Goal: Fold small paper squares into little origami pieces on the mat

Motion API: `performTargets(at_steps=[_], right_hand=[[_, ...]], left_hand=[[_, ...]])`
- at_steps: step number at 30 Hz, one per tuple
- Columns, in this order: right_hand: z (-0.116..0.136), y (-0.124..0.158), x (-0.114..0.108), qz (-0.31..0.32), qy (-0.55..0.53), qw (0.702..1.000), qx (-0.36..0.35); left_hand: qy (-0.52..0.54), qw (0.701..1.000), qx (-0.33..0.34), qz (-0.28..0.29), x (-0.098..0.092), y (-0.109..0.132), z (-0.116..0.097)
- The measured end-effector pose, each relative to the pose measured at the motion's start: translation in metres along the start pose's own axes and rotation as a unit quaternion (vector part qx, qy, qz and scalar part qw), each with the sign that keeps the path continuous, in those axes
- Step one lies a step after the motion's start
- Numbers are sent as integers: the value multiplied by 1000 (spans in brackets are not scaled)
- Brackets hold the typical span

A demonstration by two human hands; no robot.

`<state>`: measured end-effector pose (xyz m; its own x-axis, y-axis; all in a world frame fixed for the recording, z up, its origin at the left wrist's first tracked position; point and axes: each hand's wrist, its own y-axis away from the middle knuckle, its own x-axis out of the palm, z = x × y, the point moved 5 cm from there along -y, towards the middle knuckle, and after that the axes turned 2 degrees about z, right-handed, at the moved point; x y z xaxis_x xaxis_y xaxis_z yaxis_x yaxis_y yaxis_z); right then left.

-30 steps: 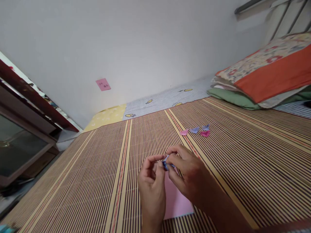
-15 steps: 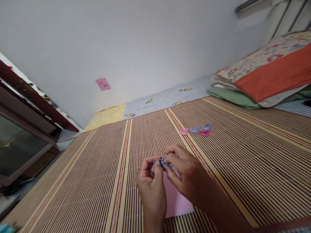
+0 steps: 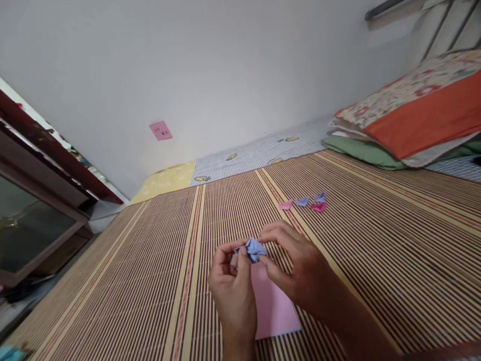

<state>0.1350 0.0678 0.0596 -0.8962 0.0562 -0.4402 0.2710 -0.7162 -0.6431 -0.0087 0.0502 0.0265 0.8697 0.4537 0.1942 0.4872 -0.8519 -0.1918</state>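
A small folded piece of blue paper is pinched between both hands just above the striped bamboo mat. My left hand grips its left end with thumb and fingers closed. My right hand pinches its right side. Under the hands a pink sheet of paper lies flat on the mat. Further away on the mat lie several small folded paper pieces, pink and blue, in a short row.
Stacked pillows in orange, floral and green sit at the far right. A white wall with a pink sticky note runs behind. A dark wooden cabinet with a glass front stands at the left edge of the mat.
The blue paper has opened out and shows more between the fingertips. Both hands stayed in place, fingers shifting slightly.
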Motion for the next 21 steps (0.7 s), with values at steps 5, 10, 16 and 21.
performTargets(at_steps=[5, 10, 16, 21], right_hand=[[-2, 0, -2, 2, -16, 1000, -13], [-3, -1, 1, 12, -36, 999, 4], [-3, 0, 2, 11, -43, 999, 13], [-2, 1, 4, 33, -31, 999, 20]], left_hand=[[1, 1000, 4, -15, -2, -1, 0], [13, 999, 22, -40, -7, 0, 1], [23, 998, 16, -47, -6, -1, 2], [34, 999, 6, -40, -5, -2, 2]])
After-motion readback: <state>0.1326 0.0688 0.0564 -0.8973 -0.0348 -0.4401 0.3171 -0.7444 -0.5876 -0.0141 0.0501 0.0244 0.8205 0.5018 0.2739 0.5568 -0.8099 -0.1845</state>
